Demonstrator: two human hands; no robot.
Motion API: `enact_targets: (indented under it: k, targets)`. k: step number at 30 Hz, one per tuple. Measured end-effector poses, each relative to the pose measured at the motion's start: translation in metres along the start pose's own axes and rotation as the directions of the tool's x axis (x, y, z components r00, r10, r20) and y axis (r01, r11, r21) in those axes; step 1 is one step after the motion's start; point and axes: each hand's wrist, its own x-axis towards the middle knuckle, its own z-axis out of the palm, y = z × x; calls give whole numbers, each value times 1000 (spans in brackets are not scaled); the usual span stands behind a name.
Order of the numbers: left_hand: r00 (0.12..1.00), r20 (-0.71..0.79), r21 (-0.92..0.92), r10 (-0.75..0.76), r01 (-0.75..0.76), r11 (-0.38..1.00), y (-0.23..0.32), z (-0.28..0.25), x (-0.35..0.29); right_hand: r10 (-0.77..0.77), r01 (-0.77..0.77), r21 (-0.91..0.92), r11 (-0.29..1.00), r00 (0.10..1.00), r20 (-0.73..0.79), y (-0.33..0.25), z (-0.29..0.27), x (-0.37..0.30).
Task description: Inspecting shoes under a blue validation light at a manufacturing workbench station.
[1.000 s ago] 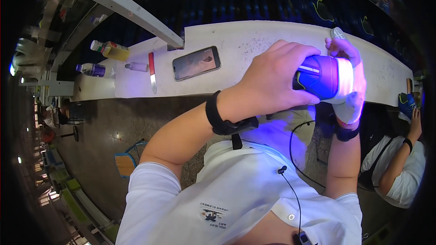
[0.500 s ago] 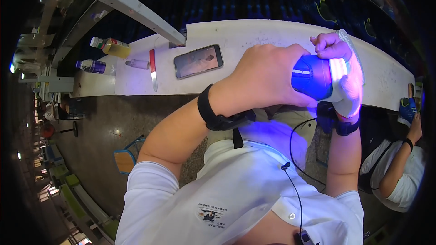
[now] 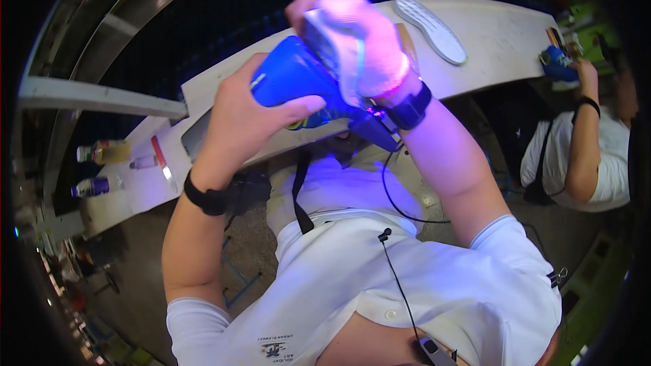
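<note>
My left hand [image 3: 244, 118] is wrapped round a bright blue shoe [image 3: 288, 71], its thumb pressed along the near side. My right hand [image 3: 369, 44] wears a white knit glove that leaves some fingers bare, and it grips the shoe's pale sole edge [image 3: 332, 44] from the right. Motion smears its fingertips. Violet light falls on both hands and the shoe, which is held tilted above the bench. Beyond my right hand, a loose white shoe sole [image 3: 430, 29] lies on the white bench top [image 3: 502, 34].
At the left lie a red-handled knife [image 3: 160, 152], a small clear bottle [image 3: 142, 163], a yellow drink bottle [image 3: 108, 152] and a purple-labelled bottle [image 3: 91, 187]. A phone [image 3: 192, 137] is mostly behind my left hand. At the right, a co-worker's hand [image 3: 584, 71] holds another blue shoe [image 3: 557, 62].
Both hands and the shoe have shifted left in view, and the shoe has turned. The view has swung round too. The loose sole, partly hidden earlier, now shows whole on the bench.
</note>
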Motion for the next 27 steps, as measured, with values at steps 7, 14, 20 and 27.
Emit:
enact_targets:
  k: [7, 14, 20, 27]
  targets:
    - [999, 38, 98, 4, -7, 995, 32, 18, 25, 23, -37, 181, 983, 997, 78, -5, -22, 3]
    - [943, 175, 458, 284, -333, 824, 44, 39, 37, -83, 83, -51, 995, 996, 13, -25, -43, -41]
    - [860, 316, 535, 401, -510, 673, 51, 51, 26, -158, 159, -48, 986, 987, 7, -29, -48, -73]
    - [759, 539, 523, 366, -642, 561, 38, 22, 6, -106, 132, -564, 815, 991, 79, -71, -22, -118]
